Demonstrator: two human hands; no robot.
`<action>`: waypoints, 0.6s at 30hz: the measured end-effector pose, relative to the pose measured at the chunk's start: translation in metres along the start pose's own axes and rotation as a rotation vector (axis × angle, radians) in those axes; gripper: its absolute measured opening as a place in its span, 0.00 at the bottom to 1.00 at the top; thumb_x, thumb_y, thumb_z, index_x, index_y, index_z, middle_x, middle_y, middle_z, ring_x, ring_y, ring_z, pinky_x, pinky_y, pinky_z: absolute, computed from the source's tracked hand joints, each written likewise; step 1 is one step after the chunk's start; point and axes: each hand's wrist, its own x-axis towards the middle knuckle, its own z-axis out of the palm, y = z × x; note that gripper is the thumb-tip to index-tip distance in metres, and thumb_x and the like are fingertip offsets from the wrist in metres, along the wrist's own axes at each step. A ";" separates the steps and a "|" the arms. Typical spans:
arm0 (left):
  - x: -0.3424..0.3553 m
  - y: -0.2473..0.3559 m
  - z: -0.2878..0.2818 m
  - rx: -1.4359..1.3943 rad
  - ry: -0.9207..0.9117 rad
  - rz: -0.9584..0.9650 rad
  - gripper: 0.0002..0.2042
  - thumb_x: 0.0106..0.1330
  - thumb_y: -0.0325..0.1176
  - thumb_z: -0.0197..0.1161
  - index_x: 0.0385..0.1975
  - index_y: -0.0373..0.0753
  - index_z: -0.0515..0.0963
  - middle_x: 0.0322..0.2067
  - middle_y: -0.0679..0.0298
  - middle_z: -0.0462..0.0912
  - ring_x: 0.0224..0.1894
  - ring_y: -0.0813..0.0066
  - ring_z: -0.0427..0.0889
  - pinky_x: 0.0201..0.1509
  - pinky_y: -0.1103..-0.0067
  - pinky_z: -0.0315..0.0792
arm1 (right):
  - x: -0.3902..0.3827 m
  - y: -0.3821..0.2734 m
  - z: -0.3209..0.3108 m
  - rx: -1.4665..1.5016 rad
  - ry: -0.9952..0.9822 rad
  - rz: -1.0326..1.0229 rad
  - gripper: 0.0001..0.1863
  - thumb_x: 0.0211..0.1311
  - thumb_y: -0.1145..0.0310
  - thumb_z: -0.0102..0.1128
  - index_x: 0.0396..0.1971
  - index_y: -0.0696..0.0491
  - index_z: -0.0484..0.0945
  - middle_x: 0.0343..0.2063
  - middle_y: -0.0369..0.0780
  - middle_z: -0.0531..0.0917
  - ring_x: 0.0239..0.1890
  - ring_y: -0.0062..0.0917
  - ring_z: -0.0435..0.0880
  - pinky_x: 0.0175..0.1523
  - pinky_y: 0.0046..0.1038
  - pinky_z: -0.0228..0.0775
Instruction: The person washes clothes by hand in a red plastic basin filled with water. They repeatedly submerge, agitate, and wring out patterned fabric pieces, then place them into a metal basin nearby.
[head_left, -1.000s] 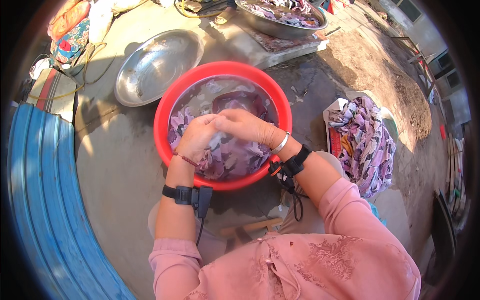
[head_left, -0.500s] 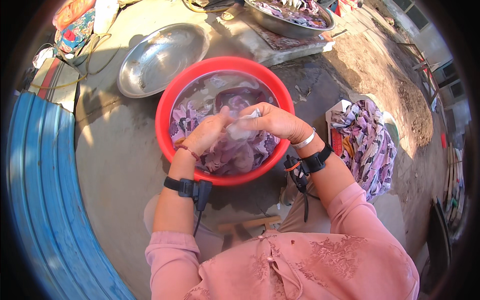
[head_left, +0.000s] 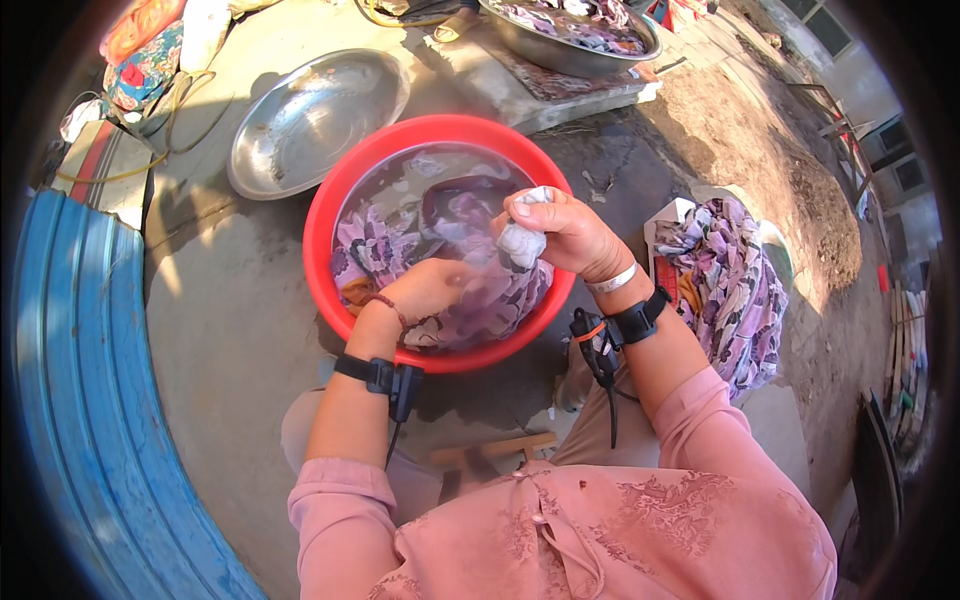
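Note:
My right hand (head_left: pixel 577 235) is raised at the right rim of a red basin (head_left: pixel 322 225), closed around a small wet white cloth (head_left: pixel 522 243), bunched up. It looks like a sock, but its shape is too crumpled to be sure. Down at the water in the basin is my left hand (head_left: pixel 428 292), its fingers partly hidden, beside soaked purple-and-white patterned fabric (head_left: pixel 378 245). The water is cloudy, with a darker purple piece of cloth (head_left: pixel 460 195) under the surface toward the far side.
Behind the basin on the left lies a shallow metal bowl (head_left: pixel 320 130). Another metal basin (head_left: pixel 590 55) with wet laundry stands on a slab (head_left: pixel 570 105) farther back. Patterned fabric (head_left: pixel 725 290) is heaped at the right. Blue corrugated sheet (head_left: pixel 85 400) lines the left side.
My hands were together on the white cloth over the basin. Now they are apart: the right has lifted the cloth to the right, and the left has dropped toward the water.

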 end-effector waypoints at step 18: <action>-0.034 -0.008 -0.029 -0.648 0.174 0.233 0.09 0.69 0.39 0.63 0.34 0.41 0.77 0.33 0.75 0.75 0.35 0.88 0.72 0.39 0.84 0.68 | 0.025 0.004 -0.037 0.254 0.448 -0.234 0.14 0.76 0.59 0.54 0.42 0.54 0.80 0.39 0.39 0.86 0.41 0.26 0.86 0.51 0.32 0.78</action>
